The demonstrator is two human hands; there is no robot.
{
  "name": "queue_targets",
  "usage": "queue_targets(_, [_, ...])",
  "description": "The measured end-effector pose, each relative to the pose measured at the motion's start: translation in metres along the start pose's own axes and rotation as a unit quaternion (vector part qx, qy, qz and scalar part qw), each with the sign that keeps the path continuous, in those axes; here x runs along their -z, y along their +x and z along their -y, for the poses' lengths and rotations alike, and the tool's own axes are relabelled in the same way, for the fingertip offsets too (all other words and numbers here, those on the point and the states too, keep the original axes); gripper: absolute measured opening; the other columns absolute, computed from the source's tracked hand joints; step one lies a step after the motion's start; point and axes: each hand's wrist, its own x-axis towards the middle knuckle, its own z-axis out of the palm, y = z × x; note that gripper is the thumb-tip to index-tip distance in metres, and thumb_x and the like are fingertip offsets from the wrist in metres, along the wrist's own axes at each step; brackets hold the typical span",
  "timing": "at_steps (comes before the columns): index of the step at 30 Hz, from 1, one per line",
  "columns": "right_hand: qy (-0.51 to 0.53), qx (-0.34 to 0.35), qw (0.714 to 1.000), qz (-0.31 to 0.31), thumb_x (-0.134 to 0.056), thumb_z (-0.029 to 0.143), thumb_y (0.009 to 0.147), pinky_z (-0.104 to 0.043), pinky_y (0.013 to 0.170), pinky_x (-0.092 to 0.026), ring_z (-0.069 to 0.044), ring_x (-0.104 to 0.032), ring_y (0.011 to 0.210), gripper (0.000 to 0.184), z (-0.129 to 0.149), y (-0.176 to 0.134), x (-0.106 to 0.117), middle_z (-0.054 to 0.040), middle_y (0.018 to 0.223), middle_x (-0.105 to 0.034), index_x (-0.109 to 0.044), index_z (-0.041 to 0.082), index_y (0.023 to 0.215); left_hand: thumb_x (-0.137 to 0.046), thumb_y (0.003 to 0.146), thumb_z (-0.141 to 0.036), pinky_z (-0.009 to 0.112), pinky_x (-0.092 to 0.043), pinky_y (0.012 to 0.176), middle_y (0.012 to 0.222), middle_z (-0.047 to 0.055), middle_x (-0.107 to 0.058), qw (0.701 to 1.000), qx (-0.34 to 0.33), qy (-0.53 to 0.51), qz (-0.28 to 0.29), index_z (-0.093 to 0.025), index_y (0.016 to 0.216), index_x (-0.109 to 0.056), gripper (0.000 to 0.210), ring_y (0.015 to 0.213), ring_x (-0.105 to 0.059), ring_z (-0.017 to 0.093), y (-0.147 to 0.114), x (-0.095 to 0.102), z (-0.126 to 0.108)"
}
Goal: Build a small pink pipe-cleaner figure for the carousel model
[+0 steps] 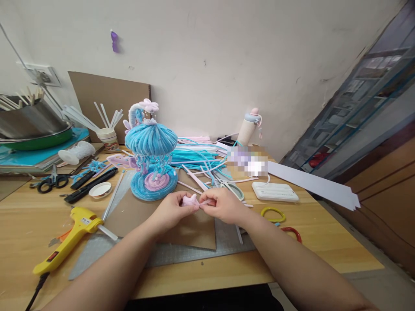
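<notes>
My left hand (173, 208) is closed on a small pink piece of bent pipe cleaner (190, 200), pinching it between thumb and fingers. From its right side a pink tail runs into my right hand (223, 205), whose thumb and forefinger pinch it. Both hands are close together above a brown cardboard sheet (197, 231) on a grey cutting mat (168, 255). Just behind my left hand stands a blue pipe-cleaner jellyfish-like model (151, 139) on a round blue and pink base (139, 188). My fingers partly hide the pink piece.
A yellow glue gun (73, 239) lies at left, nozzle towards the mat. Black-handled scissors (53, 179) and a black cutter (90, 185) lie behind it. Blue pipe cleaners (194, 157) are heaped at the back. At right are a white power bank (275, 191) and yellow-handled pliers (274, 214).
</notes>
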Motion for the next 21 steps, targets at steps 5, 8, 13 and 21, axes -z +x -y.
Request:
queue_targets(5, [0.3,-0.074,0.944,0.116,-0.065,0.033,0.072,-0.021,0.047,-0.02,-0.005,-0.03,0.048,0.022,-0.0059,0.0041,0.0046,0.0051,0.056,-0.045,-0.063,0.012,0.077,-0.073,0.066,-0.029,0.022,-0.038,0.06,0.067,0.003,-0.062,0.974,0.048,-0.19,0.11,-0.011,0.073,-0.065,0.021,0.061,-0.053,0.011,-0.0035,0.0012,-0.0045])
queue_targets(8, [0.361,-0.099,0.918,0.133,-0.068,0.036,0.069,-0.021,0.045,-0.016,-0.004,-0.024,0.045,0.026,-0.0063,0.0048,0.0048,0.0071,0.052,-0.04,-0.061,0.013,0.076,-0.072,0.067,-0.026,0.021,-0.04,0.061,0.067,0.004,-0.063,0.948,0.067,-0.273,0.149,-0.01,0.074,-0.065,0.019,0.061,-0.054,0.01,-0.0033,0.001,-0.0043])
queue_targets(13, [0.293,-0.062,0.949,0.095,-0.066,0.03,0.071,-0.021,0.053,-0.027,-0.007,-0.04,0.055,0.018,-0.0002,0.0029,0.0017,0.0025,0.064,-0.052,-0.058,0.014,0.071,-0.071,0.068,-0.026,0.021,-0.041,0.061,0.066,0.005,-0.062,0.93,0.086,-0.31,0.177,-0.009,0.075,-0.066,0.019,0.061,-0.054,0.011,-0.0003,0.001,0.0012])
queue_targets(21, [0.235,-0.164,0.953,0.097,-0.06,0.025,0.07,-0.021,0.046,-0.02,-0.006,-0.03,0.048,0.012,0.0025,0.0002,-0.0017,0.0064,0.053,-0.041,-0.056,0.014,0.069,-0.073,0.065,-0.03,0.022,-0.031,0.053,0.059,0.0,-0.06,0.994,0.054,-0.045,0.079,-0.013,0.068,-0.062,0.02,0.055,-0.048,0.011,-0.0013,0.0011,-0.0007])
